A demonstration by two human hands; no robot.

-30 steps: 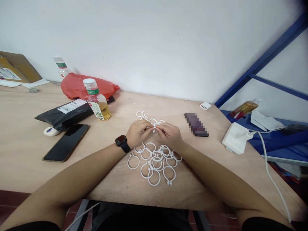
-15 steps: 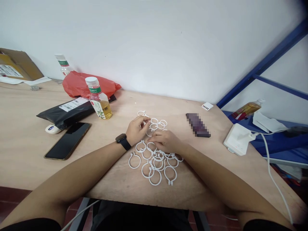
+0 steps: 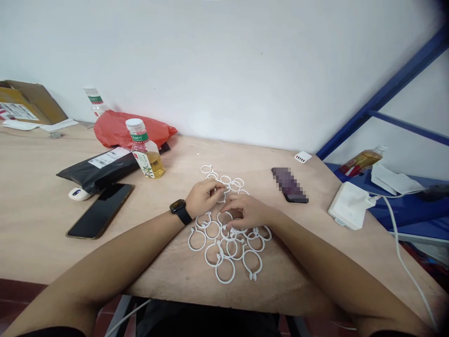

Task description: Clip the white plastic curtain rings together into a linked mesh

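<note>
White plastic curtain rings point(image 3: 225, 271), with small clasp ends, lie in a loose, overlapping pile in front of me. A smaller group of curtain rings point(image 3: 206, 169) is farther back. My left hand point(image 3: 204, 195), with a black watch on its wrist, is between the groups. Its thumb and fingers are pinched together at a ring point(image 3: 221, 197), which the fingertips partly hide. Just to the right, my right hand point(image 3: 250, 210) hovers over the upper edge of the near pile. Its thumb is apart from the curled fingers, and I see nothing held between them.
On the left are a phone point(image 3: 100, 210), a white case point(image 3: 79, 194), a black parcel point(image 3: 101, 168), a red bag point(image 3: 140, 128) and a drink bottle point(image 3: 154, 166). A blurred-out phone point(image 3: 289, 185), a small charger point(image 3: 302, 157) and a white power adapter point(image 3: 349, 206) lie right.
My right hand has moved slightly right and towards me, off the left fingertips, and its thumb has parted from its fingers. The left hand stays pinched. The view has shifted slightly.
</note>
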